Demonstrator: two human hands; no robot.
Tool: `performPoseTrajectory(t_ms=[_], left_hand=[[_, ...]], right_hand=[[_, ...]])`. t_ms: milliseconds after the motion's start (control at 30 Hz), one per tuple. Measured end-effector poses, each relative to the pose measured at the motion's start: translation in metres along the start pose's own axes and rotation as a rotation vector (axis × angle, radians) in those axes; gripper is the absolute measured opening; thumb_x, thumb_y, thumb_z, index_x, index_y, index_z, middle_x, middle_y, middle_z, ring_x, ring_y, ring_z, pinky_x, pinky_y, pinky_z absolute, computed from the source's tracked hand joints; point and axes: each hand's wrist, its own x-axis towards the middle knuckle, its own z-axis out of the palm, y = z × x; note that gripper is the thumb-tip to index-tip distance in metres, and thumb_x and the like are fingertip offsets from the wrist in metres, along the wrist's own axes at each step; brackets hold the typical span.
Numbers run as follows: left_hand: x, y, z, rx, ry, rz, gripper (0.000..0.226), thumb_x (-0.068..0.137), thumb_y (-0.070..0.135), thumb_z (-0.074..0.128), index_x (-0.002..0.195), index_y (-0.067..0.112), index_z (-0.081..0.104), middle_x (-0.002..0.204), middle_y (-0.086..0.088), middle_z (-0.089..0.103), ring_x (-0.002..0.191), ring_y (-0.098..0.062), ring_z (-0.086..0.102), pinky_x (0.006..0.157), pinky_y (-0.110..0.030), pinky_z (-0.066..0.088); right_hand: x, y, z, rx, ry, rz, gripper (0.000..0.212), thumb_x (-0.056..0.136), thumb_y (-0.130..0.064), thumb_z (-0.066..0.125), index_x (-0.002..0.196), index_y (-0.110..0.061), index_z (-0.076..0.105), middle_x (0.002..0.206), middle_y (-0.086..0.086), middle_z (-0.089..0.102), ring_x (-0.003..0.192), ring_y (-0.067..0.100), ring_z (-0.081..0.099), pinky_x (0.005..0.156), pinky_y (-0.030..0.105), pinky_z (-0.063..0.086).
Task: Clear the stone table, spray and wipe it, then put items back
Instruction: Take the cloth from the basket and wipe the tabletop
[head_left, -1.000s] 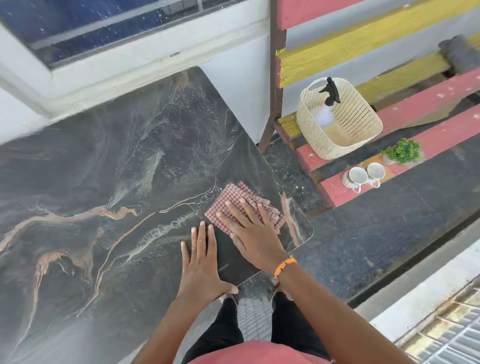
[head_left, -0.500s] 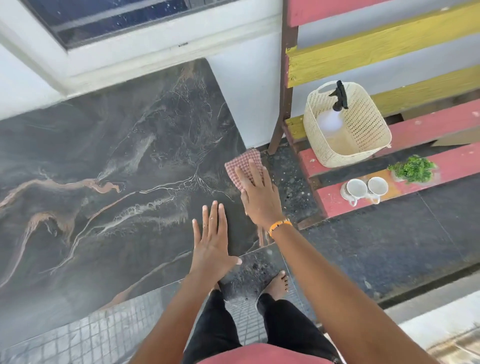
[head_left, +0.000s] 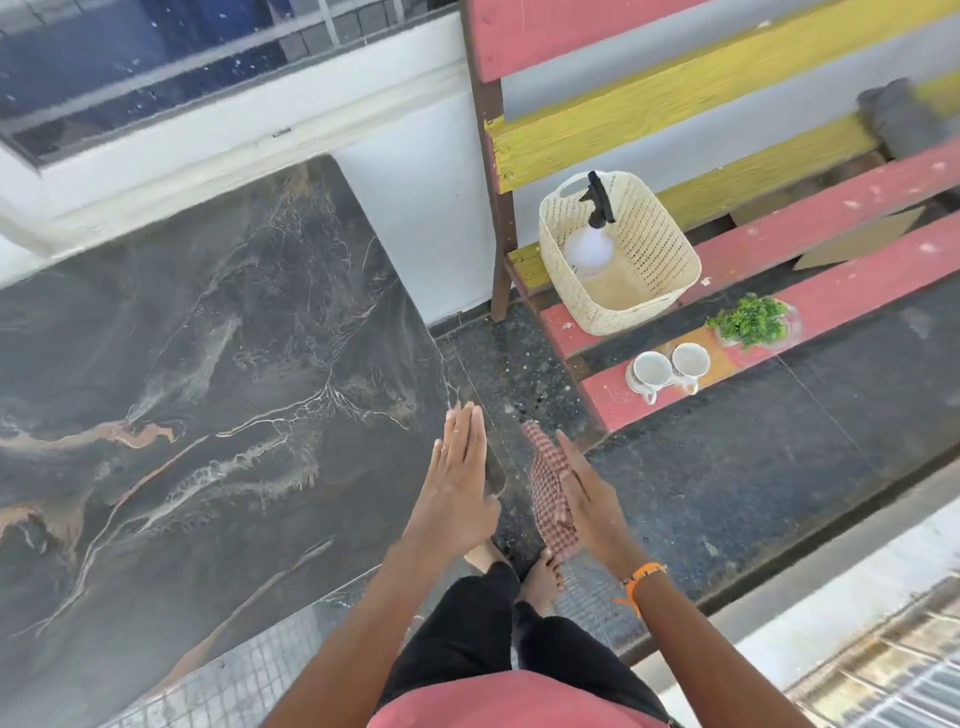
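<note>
Table (head_left: 182, 389) looks slick and heavy, bare now. Your left hand (head_left: 460, 478) rests flat, fingers straight, on its corner, holding nothing. Your right hand (head_left: 584, 493) pinches the limp cloth (head_left: 548, 493) dangling off the edge. Cups (head_left: 670, 366) look breakable, so grab the handles.

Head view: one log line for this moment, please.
stage: wiping done | right hand: holds red checked cloth off table | left hand: flat on dark stone table edge
</note>
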Motion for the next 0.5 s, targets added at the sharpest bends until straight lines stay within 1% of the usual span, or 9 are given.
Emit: performPoseTrajectory(t_ms=[67,100,133,200,233,267,367,433,500], left_hand=[[0.015,0.01,-0.004,-0.12,-0.051,0.005,0.084,0.089,0.016,0.046,0.145,0.019,-0.018,0.155,0.006,-0.021,0.133,-0.005,-0.031,0.108,-0.026,-0.011],[0.022,0.016,-0.006,-0.191,-0.072,-0.02,0.083,0.091,0.022,0.048,0.145,0.022,-0.015,0.156,0.007,-0.017,0.133,-0.003,-0.028,0.107,-0.027,-0.01],[0.033,0.024,-0.009,-0.261,-0.089,-0.053,0.082,0.091,0.03,0.049,0.146,0.024,-0.012,0.156,0.008,-0.01,0.135,-0.003,-0.022,0.107,-0.029,-0.008],[0.049,0.033,-0.013,-0.403,-0.125,-0.172,0.079,0.09,0.044,0.048,0.147,0.027,-0.004,0.156,0.008,0.007,0.143,-0.011,0.001,0.111,-0.032,0.001],[0.059,0.037,-0.016,-0.487,-0.155,-0.235,0.078,0.088,0.05,0.047,0.147,0.027,0.001,0.156,0.007,0.014,0.142,-0.015,0.014,0.113,-0.035,0.008],[0.069,0.041,-0.018,-0.598,-0.191,-0.305,0.077,0.087,0.055,0.046,0.147,0.026,0.007,0.154,0.006,0.021,0.14,-0.018,0.024,0.113,-0.04,0.015],[0.094,0.048,-0.026,-1.067,-0.336,-0.462,0.08,0.075,0.062,0.05,0.139,0.016,0.036,0.141,-0.004,0.046,0.126,-0.022,0.046,0.113,-0.042,0.027],[0.106,0.049,-0.029,-1.328,-0.438,-0.443,0.07,0.071,0.058,0.052,0.127,0.017,0.048,0.127,-0.005,0.059,0.116,-0.022,0.056,0.109,-0.041,0.033],[0.115,0.052,-0.029,-1.478,-0.473,-0.428,0.058,0.072,0.046,0.059,0.12,0.013,0.052,0.12,-0.008,0.063,0.11,-0.024,0.06,0.101,-0.04,0.041]], right_hand=[[0.011,0.0,-0.015,0.448,0.062,0.209,0.043,0.1,-0.008,0.027,0.142,-0.013,0.039,0.13,0.016,0.057,0.114,0.017,0.057,0.102,0.032,0.042],[0.015,-0.003,-0.022,0.655,0.077,0.263,0.041,0.101,-0.01,0.027,0.136,-0.014,0.047,0.131,0.015,0.057,0.118,0.024,0.056,0.102,0.039,0.043],[0.019,-0.01,-0.031,0.824,0.093,0.302,0.039,0.101,-0.014,0.028,0.126,-0.017,0.058,0.125,0.011,0.063,0.113,0.024,0.06,0.096,0.04,0.047],[0.025,-0.025,-0.042,1.05,0.097,0.343,0.046,0.101,-0.019,0.03,0.093,-0.021,0.076,0.1,0.003,0.074,0.091,0.017,0.07,0.077,0.034,0.055],[0.029,-0.033,-0.046,1.13,0.103,0.33,0.052,0.101,-0.018,0.031,0.079,-0.02,0.078,0.089,0.002,0.075,0.082,0.016,0.071,0.07,0.032,0.057],[0.034,-0.043,-0.05,1.202,0.105,0.298,0.053,0.099,-0.017,0.032,0.074,-0.018,0.078,0.084,0.003,0.075,0.078,0.016,0.071,0.068,0.03,0.058],[0.048,-0.077,-0.055,1.394,0.066,0.176,0.033,0.085,-0.022,0.045,0.089,-0.006,0.073,0.092,0.012,0.071,0.086,0.024,0.067,0.081,0.036,0.055],[0.058,-0.095,-0.058,1.457,0.055,0.126,0.033,0.081,-0.022,0.046,0.098,-0.001,0.065,0.097,0.017,0.065,0.091,0.028,0.062,0.088,0.041,0.048],[0.067,-0.107,-0.062,1.448,0.046,0.103,0.033,0.081,-0.021,0.047,0.101,-0.001,0.062,0.097,0.017,0.063,0.09,0.029,0.061,0.088,0.043,0.045]])
